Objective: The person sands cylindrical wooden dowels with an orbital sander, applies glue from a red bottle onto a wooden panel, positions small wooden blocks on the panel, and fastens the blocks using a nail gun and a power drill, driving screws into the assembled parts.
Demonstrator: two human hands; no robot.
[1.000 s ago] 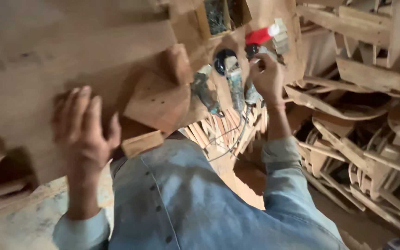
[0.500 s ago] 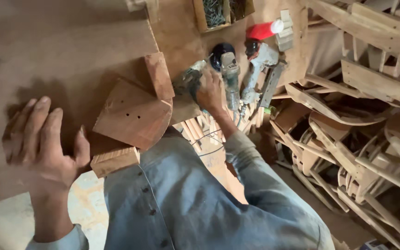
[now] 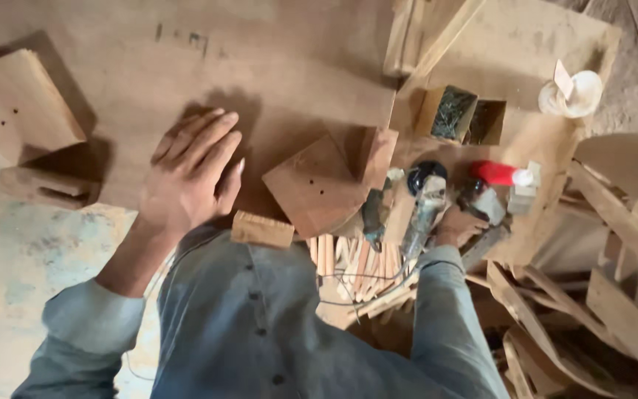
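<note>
Right hand [image 3: 458, 225] has dropped from the grey power tool [image 3: 422, 210] to the desk [image 3: 297, 66] edge beside it, grip not discernible; left hand [image 3: 190, 174] rests open, fingers spread, left of wood block [image 3: 319, 185].
</note>
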